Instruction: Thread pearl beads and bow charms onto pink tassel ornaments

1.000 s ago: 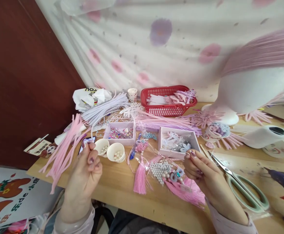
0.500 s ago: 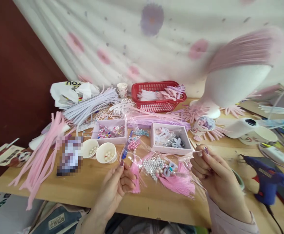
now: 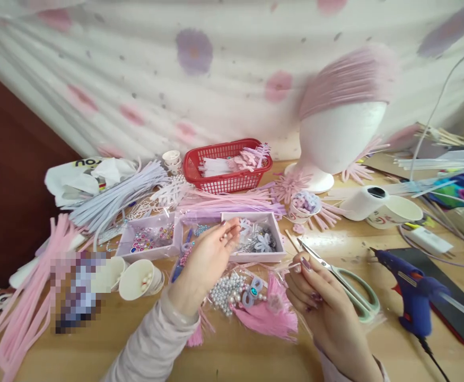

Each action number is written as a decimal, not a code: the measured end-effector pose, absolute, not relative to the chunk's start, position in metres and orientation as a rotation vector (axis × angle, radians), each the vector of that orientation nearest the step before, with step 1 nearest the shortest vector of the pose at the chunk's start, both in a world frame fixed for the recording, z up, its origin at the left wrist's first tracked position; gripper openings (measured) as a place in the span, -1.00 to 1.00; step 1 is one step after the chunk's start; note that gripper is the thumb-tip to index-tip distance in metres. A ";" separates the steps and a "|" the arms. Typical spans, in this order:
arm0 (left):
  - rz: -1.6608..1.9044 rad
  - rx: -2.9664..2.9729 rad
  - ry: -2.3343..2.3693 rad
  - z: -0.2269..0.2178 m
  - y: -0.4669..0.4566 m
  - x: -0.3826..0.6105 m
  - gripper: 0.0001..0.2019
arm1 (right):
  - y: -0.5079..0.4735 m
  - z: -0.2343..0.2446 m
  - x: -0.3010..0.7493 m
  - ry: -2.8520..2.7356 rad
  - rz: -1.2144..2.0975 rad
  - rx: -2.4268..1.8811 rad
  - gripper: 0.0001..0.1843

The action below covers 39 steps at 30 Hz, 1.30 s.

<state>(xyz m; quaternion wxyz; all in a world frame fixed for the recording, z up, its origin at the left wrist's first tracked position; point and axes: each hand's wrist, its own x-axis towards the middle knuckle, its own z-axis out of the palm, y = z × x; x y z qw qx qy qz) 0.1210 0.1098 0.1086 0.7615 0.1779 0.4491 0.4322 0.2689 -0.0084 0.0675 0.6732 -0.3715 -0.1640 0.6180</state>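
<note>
My left hand (image 3: 208, 254) reaches over the near left corner of a white box (image 3: 251, 259) holding pale flower pieces and grey flower pieces (image 3: 264, 242). Its fingers are stretched out, and I see nothing held in them. Lower right, my right hand (image 3: 321, 300) pinches a thin whitish piece (image 3: 294, 267) between thumb and forefinger; its kind is too small to make out. Green-handled scissors (image 3: 355, 294) lie just beyond that hand, partly covered by it. Between my hands are silvery beads (image 3: 227, 293) and a pink tassel (image 3: 265, 318).
A red basket (image 3: 232, 184) stands behind, beside a white foam head (image 3: 339, 130) topped with pink strands. Paper cups of beads (image 3: 138, 281) and pink fuzzy stems (image 3: 36, 297) are at left. A blue glue gun (image 3: 409, 281) lies at right, near a thread cone (image 3: 361, 204).
My left hand has moved up and forward to the white box, its fingers straightening from a pinch. My right hand keeps its pinch. The view has shifted right, uncovering the scissors.
</note>
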 end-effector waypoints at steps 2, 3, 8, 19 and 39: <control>0.895 0.447 1.009 0.102 0.121 0.133 -0.69 | -0.009 0.064 0.272 -0.342 1.411 -0.821 -0.68; 0.880 0.469 1.015 0.098 0.125 0.137 -0.69 | -0.009 0.063 0.274 -0.332 1.419 -0.823 -0.67; 0.924 0.586 0.997 0.092 0.124 0.137 -0.75 | -0.006 0.061 0.280 -0.301 1.470 -0.856 -0.58; 0.379 1.634 0.981 0.094 0.041 0.099 -0.84 | -0.006 0.070 0.267 -0.882 1.610 -1.120 -0.47; 0.568 1.794 1.125 0.085 0.009 0.035 -0.81 | -0.012 0.058 0.226 -1.367 1.789 -1.097 -0.63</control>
